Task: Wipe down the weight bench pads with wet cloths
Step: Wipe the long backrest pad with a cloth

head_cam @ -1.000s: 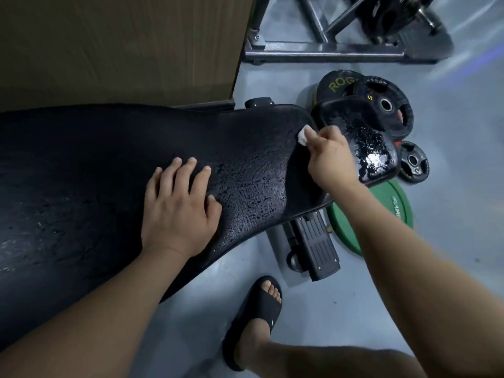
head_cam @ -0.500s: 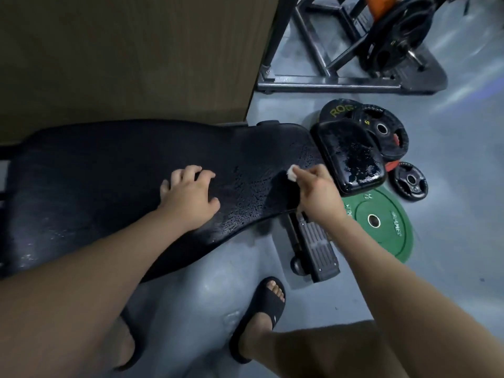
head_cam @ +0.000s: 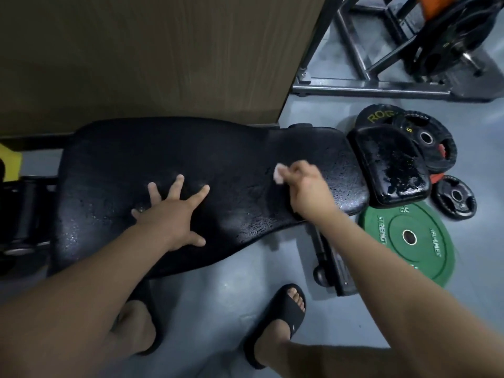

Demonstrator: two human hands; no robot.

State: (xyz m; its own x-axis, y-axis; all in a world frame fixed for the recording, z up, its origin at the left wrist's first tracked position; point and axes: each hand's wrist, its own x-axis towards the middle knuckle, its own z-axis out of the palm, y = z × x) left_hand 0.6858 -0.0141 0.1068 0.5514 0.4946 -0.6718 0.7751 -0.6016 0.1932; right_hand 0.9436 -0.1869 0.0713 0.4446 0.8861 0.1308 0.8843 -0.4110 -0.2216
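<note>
A long black back pad point(head_cam: 131, 159) of the weight bench lies across the middle of the view, its right part beaded with water. A smaller black seat pad point(head_cam: 392, 165), also wet, sits just right of it. My right hand point(head_cam: 308, 189) grips a small white wet cloth point(head_cam: 278, 173) and holds it against the back pad near its right end. My left hand point(head_cam: 171, 214) rests flat on the pad's middle with its fingers spread.
A wooden panel point(head_cam: 150, 55) stands behind the bench. Right of the seat pad lie a green plate point(head_cam: 411, 241) and black weight plates point(head_cam: 425, 140) on the grey floor. A metal rack base point(head_cam: 368, 88) is at the back right. My sandalled feet stand below the bench.
My right hand has dragged the cloth leftward from the seat pad gap onto the back pad. My left hand's fingers have spread out flat. The camera has pulled back and up.
</note>
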